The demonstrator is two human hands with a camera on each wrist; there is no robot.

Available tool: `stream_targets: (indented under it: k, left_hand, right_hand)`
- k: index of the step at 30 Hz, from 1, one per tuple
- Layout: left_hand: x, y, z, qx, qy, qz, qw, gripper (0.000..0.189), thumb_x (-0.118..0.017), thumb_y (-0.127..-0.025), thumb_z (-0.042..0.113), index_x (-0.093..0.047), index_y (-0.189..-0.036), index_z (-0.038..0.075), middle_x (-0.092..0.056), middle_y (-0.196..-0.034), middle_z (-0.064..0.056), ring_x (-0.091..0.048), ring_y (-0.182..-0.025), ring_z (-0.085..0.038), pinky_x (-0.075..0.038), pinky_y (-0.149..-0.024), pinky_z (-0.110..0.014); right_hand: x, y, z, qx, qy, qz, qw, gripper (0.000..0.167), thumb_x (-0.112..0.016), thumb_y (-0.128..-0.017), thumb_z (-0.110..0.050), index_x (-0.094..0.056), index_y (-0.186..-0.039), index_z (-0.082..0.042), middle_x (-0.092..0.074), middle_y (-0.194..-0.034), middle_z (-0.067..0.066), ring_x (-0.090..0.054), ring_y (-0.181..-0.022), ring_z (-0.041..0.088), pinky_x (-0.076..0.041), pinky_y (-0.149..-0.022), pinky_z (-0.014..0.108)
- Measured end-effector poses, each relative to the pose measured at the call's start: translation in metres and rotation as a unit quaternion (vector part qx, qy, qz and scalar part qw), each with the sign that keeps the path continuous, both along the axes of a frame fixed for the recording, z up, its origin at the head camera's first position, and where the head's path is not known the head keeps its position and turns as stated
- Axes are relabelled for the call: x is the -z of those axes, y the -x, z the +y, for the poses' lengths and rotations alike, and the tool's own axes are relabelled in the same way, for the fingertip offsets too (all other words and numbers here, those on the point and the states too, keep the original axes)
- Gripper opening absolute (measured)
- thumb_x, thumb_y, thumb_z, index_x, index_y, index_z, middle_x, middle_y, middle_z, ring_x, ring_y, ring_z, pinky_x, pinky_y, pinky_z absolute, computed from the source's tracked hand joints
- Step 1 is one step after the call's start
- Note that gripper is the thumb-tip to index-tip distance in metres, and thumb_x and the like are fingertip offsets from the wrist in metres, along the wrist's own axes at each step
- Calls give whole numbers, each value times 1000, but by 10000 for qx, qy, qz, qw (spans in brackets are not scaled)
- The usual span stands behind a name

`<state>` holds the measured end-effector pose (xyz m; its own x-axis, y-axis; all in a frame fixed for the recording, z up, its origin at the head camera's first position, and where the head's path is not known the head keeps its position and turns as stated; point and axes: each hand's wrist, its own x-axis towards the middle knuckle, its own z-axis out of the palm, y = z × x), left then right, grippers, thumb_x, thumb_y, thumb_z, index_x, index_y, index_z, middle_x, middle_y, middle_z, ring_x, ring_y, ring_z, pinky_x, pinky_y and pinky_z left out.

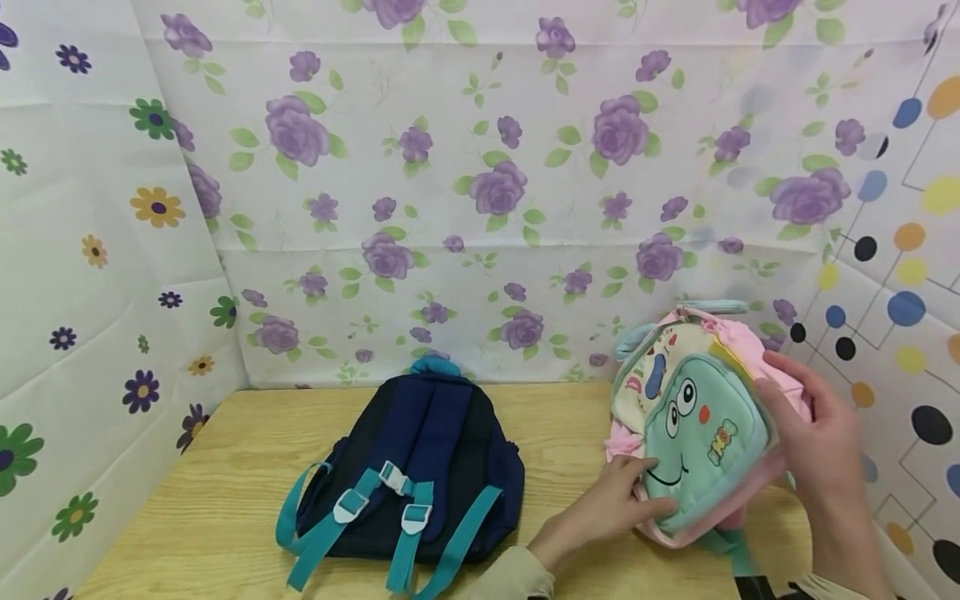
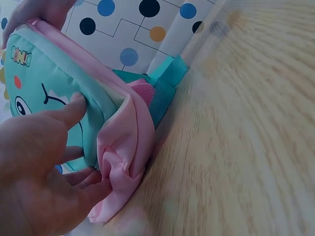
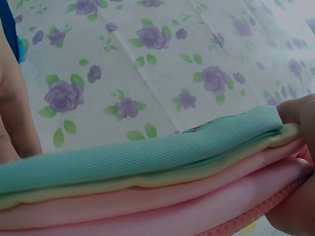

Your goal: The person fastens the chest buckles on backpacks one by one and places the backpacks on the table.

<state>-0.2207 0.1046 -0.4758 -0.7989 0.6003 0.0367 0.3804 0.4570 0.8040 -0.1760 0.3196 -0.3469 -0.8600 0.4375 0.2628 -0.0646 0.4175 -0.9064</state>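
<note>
A child's backpack (image 1: 693,450) in pink and mint green, with a cartoon face on its front pocket, leans tilted at the right of the table. My left hand (image 1: 596,508) holds its lower left corner. In the left wrist view the thumb presses the mint front (image 2: 54,88) while the other fingers curl at the pink side (image 2: 123,142). My right hand (image 1: 825,433) grips the upper right edge, thumb in front and fingers over the pink side. The right wrist view has that hand (image 3: 295,191) around the end of the layered edge (image 3: 147,167); the backpack's back is mostly hidden.
A navy backpack (image 1: 420,408) with teal straps (image 1: 465,533) and white buckles lies straps-up on the wooden table (image 1: 225,467), left of the pink one. Flower-print sheeting (image 1: 450,208) stands behind the table, and a dotted sheet (image 1: 900,333) rises close beside my right hand.
</note>
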Motion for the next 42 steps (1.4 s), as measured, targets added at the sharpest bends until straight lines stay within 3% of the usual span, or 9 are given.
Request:
stream_targets:
  k: [3, 10, 14, 18, 22, 26, 29, 38, 42]
  left_hand:
    - [0, 2, 4, 52, -45, -13, 10000, 67, -63, -93, 53, -45, -149, 20, -45, -140, 1, -43, -120, -2, -42, -102, -23]
    - [5, 7, 14, 188, -211, -20, 9996, 67, -63, -93, 51, -44, -150, 20, -45, -140, 2, -42, -121, -2, -41, -103, -23]
    - [7, 7, 20, 297, -419, -185, 9985, 66, -64, -94, 46, -44, -150, 18, -44, -141, 2, -40, -123, -2, -40, -104, -23]
    - [8, 6, 27, 433, -534, -67, 9976, 65, -65, -95, 43, -43, -150, 16, -45, -140, 2, -41, -123, -2, -40, -103, -22]
    - [9, 8, 34, 668, -736, 30, 9950, 63, -66, -95, 37, -44, -150, 15, -49, -130, 4, -46, -112, -1, -43, -93, -16]
    - [10, 13, 41, 1052, -1152, 264, 9874, 49, -68, -95, 27, -54, -139, 11, -57, -110, 0, -52, -92, -6, -45, -77, -12]
    - [12, 15, 48, 1232, -1401, 389, 9817, 41, -69, -94, 21, -58, -131, 8, -60, -104, -4, -55, -87, -9, -46, -73, -12]
    - [16, 16, 60, 1343, -1628, -30, 9775, 44, -67, -96, 19, -54, -137, 12, -60, -116, 1, -53, -96, 2, -49, -85, -16]
    - [15, 13, 52, 1059, -1551, -559, 9806, 51, -68, -95, 23, -50, -143, 18, -60, -124, 7, -55, -107, 2, -48, -92, -19]
  right_hand:
    - [0, 0, -2, 20, -268, -51, 9996, 50, -60, -98, -39, -48, -146, -36, -41, -147, 10, -50, -101, 7, -50, -68, 8]
    - [-2, 0, -3, 27, -485, -53, 9988, 54, -61, -97, -36, -44, -148, -37, -37, -154, 12, -46, -105, 13, -48, -67, 7]
    - [-5, -1, -4, 24, -555, 73, 9984, 56, -65, -96, -31, -46, -148, -34, -37, -156, 8, -43, -111, 15, -42, -74, 4]
    - [-7, -3, -6, 96, -533, 201, 9983, 56, -69, -94, -28, -50, -146, -33, -39, -155, 1, -42, -115, 14, -37, -79, 7]
    - [-7, -3, -7, 217, -492, 230, 9983, 56, -70, -93, -27, -51, -144, -34, -40, -155, -3, -40, -119, 12, -37, -83, 11]
    - [-9, -2, -10, 387, -424, 192, 9982, 55, -70, -93, -28, -52, -144, -36, -38, -156, -8, -37, -129, 11, -38, -102, 24]
    - [-10, -2, -11, 481, -382, 241, 9978, 54, -70, -92, -28, -53, -143, -37, -39, -156, -11, -36, -132, 9, -35, -110, 32]
    - [-13, -3, -16, 330, -519, 571, 9965, 52, -72, -91, -22, -57, -140, -30, -46, -150, -11, -39, -132, 9, -41, -92, 11]
    - [-13, -5, -20, 267, -514, 607, 9965, 52, -71, -92, -21, -56, -141, -29, -45, -150, -11, -40, -134, 11, -43, -94, 12]
